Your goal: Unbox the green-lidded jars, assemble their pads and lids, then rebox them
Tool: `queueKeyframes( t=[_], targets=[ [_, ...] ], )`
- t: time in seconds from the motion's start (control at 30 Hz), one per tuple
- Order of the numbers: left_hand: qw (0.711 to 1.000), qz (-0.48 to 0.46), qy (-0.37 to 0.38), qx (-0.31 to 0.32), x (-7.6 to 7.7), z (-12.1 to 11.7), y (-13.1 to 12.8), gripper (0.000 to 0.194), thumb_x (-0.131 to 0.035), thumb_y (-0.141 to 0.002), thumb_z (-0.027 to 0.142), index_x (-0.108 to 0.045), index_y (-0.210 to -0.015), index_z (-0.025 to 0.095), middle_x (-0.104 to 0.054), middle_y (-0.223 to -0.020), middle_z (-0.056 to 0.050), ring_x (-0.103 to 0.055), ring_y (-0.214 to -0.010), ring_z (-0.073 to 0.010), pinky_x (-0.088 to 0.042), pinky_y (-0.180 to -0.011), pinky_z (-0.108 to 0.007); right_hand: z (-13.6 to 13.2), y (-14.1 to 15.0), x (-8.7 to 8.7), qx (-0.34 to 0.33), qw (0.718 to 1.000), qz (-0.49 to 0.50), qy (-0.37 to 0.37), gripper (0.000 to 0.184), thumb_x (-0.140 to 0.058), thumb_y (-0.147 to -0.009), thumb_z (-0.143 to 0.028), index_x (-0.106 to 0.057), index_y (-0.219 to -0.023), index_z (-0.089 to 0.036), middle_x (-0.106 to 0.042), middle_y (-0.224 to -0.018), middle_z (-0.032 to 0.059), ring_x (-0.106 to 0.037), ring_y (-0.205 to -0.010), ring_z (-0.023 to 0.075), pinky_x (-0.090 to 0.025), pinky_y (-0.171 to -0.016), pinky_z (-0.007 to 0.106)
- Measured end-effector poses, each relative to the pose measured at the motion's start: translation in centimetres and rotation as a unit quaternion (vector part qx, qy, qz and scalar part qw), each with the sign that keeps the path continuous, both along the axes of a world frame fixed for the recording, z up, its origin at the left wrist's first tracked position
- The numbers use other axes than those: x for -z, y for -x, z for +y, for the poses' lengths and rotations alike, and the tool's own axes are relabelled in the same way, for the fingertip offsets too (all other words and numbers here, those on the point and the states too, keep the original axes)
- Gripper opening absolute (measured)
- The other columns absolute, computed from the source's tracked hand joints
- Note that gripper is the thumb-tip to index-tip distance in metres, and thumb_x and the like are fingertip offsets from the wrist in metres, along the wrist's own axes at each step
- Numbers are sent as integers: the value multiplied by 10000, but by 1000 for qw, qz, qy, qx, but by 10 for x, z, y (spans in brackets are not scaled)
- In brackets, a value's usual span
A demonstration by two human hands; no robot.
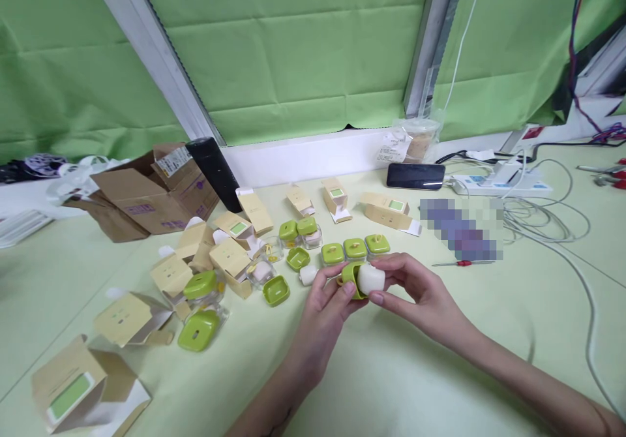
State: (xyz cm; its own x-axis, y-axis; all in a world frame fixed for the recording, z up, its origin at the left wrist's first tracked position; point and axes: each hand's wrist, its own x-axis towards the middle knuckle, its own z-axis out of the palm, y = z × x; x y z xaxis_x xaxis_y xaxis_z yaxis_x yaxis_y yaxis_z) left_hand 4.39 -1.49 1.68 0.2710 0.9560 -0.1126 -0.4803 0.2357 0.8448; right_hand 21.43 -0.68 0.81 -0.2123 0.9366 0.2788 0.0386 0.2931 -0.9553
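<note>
My left hand [331, 300] is closed around a small green case cover [350, 279], which has a yellow loop at its left side. Between the fingers and thumb of my right hand [415, 287] is a white rounded case [372, 278], partly inside the green cover. Just behind my hands, several green-lidded clear boxes [355, 248] stand in a row. To the left lie two green lids or shells [276, 291] and another white piece [308, 274] beside my left fingers.
Several opened cardboard boxes [229, 261] are spread over the left of the table, with more green-lidded boxes [198, 330] among them. A brown carton [151, 192] and black cylinder [214, 173] stand behind. A phone [415, 176], screwdriver [462, 263], power strip [518, 182] and loose cables lie right.
</note>
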Motion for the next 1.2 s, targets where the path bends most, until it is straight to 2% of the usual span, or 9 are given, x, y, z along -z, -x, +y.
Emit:
queueKeyframes(
  t=[0.13,0.37,0.57,0.67,0.77,0.87,1.0,1.13,1.2],
  targets=[
    [998,54,-30,-9,3,1,3,284,-624,-833,317,-568,-1085,198,-626,-1164,-64,-567,-1086,-224,-467,-919,-363,-1,1,1,27,998,-37,-31,290,-732,-754,-267,-602,-1013,-257,-600,-950,23,-592,-826,166,-528,-754,335],
    [986,151,-67,-6,0,2,7,400,-622,-817,401,-602,-1178,231,-625,-1179,-53,-587,-976,-186,-496,-822,-276,-6,3,4,79,983,-84,-144,245,-744,-743,-293,-575,-912,-241,-611,-841,26,-607,-816,202,-531,-676,335],
    [989,140,-40,8,3,2,3,431,-589,-834,421,-587,-1224,239,-629,-1169,-55,-586,-921,-182,-516,-776,-283,-5,-1,3,111,916,-199,-330,260,-692,-799,-268,-601,-1038,-222,-639,-929,82,-642,-838,215,-560,-690,339],
    [991,131,-36,13,4,1,3,433,-592,-832,420,-592,-1220,228,-635,-1137,-57,-575,-903,-174,-507,-762,-272,-5,-3,1,112,893,-228,-371,322,-672,-816,-251,-587,-1126,-232,-638,-951,90,-650,-841,214,-573,-693,336],
    [992,122,-32,16,2,1,3,444,-549,-855,441,-583,-1227,201,-641,-1072,-66,-561,-819,-148,-493,-728,-264,-5,-4,-4,81,905,-209,-362,361,-633,-842,-207,-556,-1193,-237,-625,-990,92,-644,-873,209,-573,-718,332],
    [993,113,-19,40,0,0,4,486,-446,-891,491,-572,-1221,156,-642,-934,-68,-532,-691,-127,-475,-649,-266,-7,-4,-10,20,941,-171,-292,335,-611,-848,-193,-554,-1175,-244,-606,-1008,79,-627,-905,201,-570,-732,320],
    [989,124,-25,77,0,-5,6,498,-369,-895,546,-550,-1160,165,-617,-916,-61,-553,-770,-159,-461,-670,-279,-11,-1,-14,-49,965,-148,-209,439,-630,-838,-276,-481,-1250,-264,-544,-1131,92,-598,-968,203,-579,-694,294],
    [981,132,-71,126,0,-10,7,551,-667,-749,455,-376,-1164,243,-591,-918,-18,-555,-753,-146,-434,-660,-260,-13,-1,-11,-74,958,-176,-212,383,-611,-853,-273,-507,-1222,-279,-546,-1123,82,-573,-1052,225,-560,-805,333],
    [979,130,-101,124,-1,-10,6,574,-720,-719,368,-348,-1142,255,-577,-937,-18,-565,-787,-149,-435,-677,-255,-12,-3,-8,-56,958,-176,-218,388,-609,-852,-255,-497,-1222,-285,-547,-1116,81,-575,-1037,227,-548,-831,354]
  ],
)
